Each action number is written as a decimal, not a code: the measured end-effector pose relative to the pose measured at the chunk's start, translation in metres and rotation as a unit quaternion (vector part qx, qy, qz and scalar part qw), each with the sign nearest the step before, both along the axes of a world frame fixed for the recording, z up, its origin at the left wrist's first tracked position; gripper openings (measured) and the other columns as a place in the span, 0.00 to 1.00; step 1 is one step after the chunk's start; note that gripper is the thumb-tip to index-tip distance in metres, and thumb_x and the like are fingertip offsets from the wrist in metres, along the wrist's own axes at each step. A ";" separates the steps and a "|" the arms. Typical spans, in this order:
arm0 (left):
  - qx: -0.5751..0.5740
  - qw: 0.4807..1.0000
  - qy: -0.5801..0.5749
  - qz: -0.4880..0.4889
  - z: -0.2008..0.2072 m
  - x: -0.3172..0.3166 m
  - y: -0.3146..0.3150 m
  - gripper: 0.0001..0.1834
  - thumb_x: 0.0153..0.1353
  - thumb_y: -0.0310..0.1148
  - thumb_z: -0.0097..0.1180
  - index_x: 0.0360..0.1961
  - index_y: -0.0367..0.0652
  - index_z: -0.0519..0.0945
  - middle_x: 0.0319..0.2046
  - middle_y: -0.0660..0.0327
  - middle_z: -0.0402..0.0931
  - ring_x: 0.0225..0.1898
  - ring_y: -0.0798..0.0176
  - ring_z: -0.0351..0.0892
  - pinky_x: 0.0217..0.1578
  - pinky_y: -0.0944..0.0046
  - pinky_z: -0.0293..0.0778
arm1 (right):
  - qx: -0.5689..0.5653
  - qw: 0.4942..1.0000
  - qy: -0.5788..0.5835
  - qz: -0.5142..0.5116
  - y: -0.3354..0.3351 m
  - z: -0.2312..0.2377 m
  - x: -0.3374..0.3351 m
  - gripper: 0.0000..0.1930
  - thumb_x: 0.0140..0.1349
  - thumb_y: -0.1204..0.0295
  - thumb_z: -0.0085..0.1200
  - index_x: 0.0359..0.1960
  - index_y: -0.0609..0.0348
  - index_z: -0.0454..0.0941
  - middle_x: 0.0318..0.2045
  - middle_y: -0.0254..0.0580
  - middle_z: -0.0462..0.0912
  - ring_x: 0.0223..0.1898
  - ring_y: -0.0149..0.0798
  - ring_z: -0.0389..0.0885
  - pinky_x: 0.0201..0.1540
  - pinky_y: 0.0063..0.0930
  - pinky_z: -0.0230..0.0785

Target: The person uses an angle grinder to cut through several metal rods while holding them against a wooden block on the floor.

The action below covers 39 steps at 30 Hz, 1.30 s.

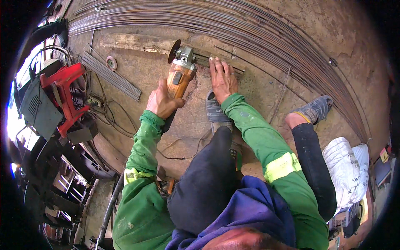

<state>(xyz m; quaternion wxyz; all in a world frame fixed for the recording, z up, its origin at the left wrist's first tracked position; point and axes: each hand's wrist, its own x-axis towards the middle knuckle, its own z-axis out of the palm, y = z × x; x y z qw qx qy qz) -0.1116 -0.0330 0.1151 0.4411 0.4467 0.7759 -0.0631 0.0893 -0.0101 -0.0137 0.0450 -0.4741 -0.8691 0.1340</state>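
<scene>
An orange angle grinder [179,79] with a grey metal head is in my left hand [163,100], whose fingers are closed round its body. Its dark disc [175,51] stands on edge, away from me, close to a wooden plank [137,42] on the ground. My right hand [223,78] lies over short metal rods [202,58] beside the grinder's head and holds them down. Its fingers point away from me, close together; the thumb is hidden. Whether the disc touches anything I cannot tell.
Long thin steel rods [250,29] curve across the far side. At left lie a bundle of cut rods [112,77], a loose disc [111,63], cables [110,118] and a red stand [66,96]. My shoe [214,108] is near the grinder; white sacks [343,168] are at right.
</scene>
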 end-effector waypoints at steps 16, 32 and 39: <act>0.013 1.000 -0.001 0.011 -0.008 -0.005 -0.017 0.43 0.35 0.41 0.65 0.55 0.37 0.65 0.36 0.38 0.77 0.41 0.37 0.78 0.43 0.49 0.72 | 0.002 1.000 0.010 -0.007 -0.001 -0.001 -0.001 0.27 0.59 0.74 0.44 0.62 0.64 0.62 0.58 0.46 0.66 0.58 0.44 0.64 0.60 0.37 0.60; 0.008 1.000 0.002 0.029 -0.007 -0.001 -0.011 0.40 0.35 0.39 0.66 0.54 0.37 0.69 0.39 0.42 0.78 0.43 0.42 0.78 0.44 0.53 0.72 | -0.006 1.000 0.003 -0.013 -0.001 -0.001 -0.002 0.26 0.60 0.73 0.43 0.62 0.63 0.62 0.57 0.45 0.67 0.58 0.44 0.64 0.61 0.37 0.60; 0.002 1.000 -0.010 0.028 -0.008 -0.002 -0.011 0.40 0.34 0.40 0.66 0.53 0.37 0.68 0.36 0.41 0.78 0.41 0.40 0.78 0.43 0.52 0.72 | 0.002 1.000 0.008 -0.017 -0.002 -0.001 -0.003 0.27 0.59 0.73 0.44 0.62 0.64 0.62 0.56 0.45 0.67 0.58 0.44 0.64 0.60 0.37 0.61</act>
